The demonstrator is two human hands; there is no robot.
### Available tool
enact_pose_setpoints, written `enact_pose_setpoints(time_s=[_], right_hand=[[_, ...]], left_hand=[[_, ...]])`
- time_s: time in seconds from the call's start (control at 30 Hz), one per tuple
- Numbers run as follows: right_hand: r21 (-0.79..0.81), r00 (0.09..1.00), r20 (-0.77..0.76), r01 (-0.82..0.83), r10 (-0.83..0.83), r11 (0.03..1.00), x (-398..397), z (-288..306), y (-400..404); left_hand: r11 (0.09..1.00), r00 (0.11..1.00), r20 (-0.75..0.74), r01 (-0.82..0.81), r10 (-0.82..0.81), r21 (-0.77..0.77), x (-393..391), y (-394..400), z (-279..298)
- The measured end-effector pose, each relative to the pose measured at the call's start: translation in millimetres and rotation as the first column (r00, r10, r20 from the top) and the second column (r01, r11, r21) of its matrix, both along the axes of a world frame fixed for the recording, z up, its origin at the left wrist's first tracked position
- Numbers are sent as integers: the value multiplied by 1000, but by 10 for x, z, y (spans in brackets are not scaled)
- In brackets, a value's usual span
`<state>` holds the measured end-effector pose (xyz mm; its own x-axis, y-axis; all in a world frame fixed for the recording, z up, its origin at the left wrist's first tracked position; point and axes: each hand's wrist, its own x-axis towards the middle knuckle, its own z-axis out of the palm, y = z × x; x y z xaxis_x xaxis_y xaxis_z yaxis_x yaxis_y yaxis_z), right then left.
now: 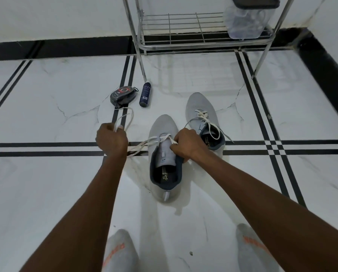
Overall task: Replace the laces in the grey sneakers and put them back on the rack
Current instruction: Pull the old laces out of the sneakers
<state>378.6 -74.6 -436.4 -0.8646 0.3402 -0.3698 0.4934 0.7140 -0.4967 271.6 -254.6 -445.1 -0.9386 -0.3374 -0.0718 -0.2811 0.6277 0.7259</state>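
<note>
Two grey sneakers stand on the white tiled floor. The nearer sneaker point(165, 160) is in the middle, toe pointing away from me. My right hand point(189, 144) grips its right side by the tongue and pinches the white lace point(144, 145) at the eyelets. My left hand point(111, 139) is closed on a loop of that same lace, pulled out to the left. The second sneaker point(202, 112) sits behind and to the right with a white lace point(205, 117) loosely threaded, ends trailing. The metal shoe rack point(183, 26) stands at the back.
A dark shoe-polish pack point(123, 96) and a blue spray can point(145, 94) lie left of the rack's front leg. A clear lidded container point(246, 18) sits on the rack's lowest shelf. My grey-socked feet point(121, 252) are at the bottom edge.
</note>
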Motion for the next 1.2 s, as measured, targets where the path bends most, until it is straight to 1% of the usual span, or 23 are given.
enact_pose_setpoints(time_s=[0.07,0.13,0.17,0.23,0.3,0.33,0.43,0.57,0.67,0.7,0.73,0.77,0.8,0.83,0.87,0.9,0.93,0.97,1.03,1.1,1.17,1.2], right_hand=[[-1,1000,2,6,-6,1000,3,9,4],[24,1000,-10,0,1,1000,2,21,-5],[44,1000,-15,-2,3,999,-4,44,-7],[64,998,-57,-21,25,998,-8,44,-8],[76,991,-104,-76,84,994,-32,24,-19],[90,984,-129,-114,125,989,-45,5,-28],[162,966,-122,-207,228,965,-117,-77,-74],[288,935,-164,-260,314,922,-205,-111,-111],[397,883,-157,-353,442,847,-249,-127,-112],[413,877,-151,-363,456,835,-258,-117,-98],[424,883,-175,-332,436,843,-265,-96,-78],[410,911,-236,-222,338,885,-274,-64,-34],[382,934,-316,-35,166,924,-295,-40,61],[329,926,-375,167,-33,929,-293,-26,173],[269,897,-410,293,-166,917,-287,-27,259],[232,897,-403,293,-183,927,-273,-42,295],[195,926,-357,203,-123,960,-257,-57,288],[180,955,-296,65,-9,982,-244,-93,245],[197,967,-162,-163,196,967,-217,-141,82],[302,939,-131,-267,317,915,-208,-208,-29],[462,899,-134,-316,418,829,-223,-215,-90],[505,888,-125,-328,444,798,-227,-173,-89]], left_hand=[[987,987,52,153,-150,-57,85,9,18],[955,957,7,290,-290,-60,307,133,-22],[932,933,-26,355,-358,-71,417,201,-78],[863,863,-42,499,-503,-79,607,288,-198],[806,804,-58,591,-591,-25,681,300,-278],[805,802,-80,594,-592,-1,685,297,-302],[835,832,-133,548,-538,48,688,290,-307],[844,844,-128,532,-521,72,702,287,-316],[853,856,-120,514,-503,90,713,268,-326],[853,858,-117,512,-501,98,716,268,-325],[855,859,-114,509,-498,102,722,263,-322],[856,861,-110,506,-496,106,726,262,-312],[857,863,-108,503,-493,112,724,267,-300],[858,865,-108,500,-489,118,721,271,-297],[860,868,-109,496,-485,122,720,275,-294],[862,870,-108,492,-481,125,725,274,-292],[860,869,-104,494,-483,130,730,276,-288],[857,868,-103,497,-487,134,733,283,-292],[855,867,-104,498,-488,144,739,286,-305],[847,861,-105,509,-498,152,736,295,-312],[842,853,-104,522,-511,137,741,282,-322],[844,853,-106,521,-511,129,743,275,-330]])
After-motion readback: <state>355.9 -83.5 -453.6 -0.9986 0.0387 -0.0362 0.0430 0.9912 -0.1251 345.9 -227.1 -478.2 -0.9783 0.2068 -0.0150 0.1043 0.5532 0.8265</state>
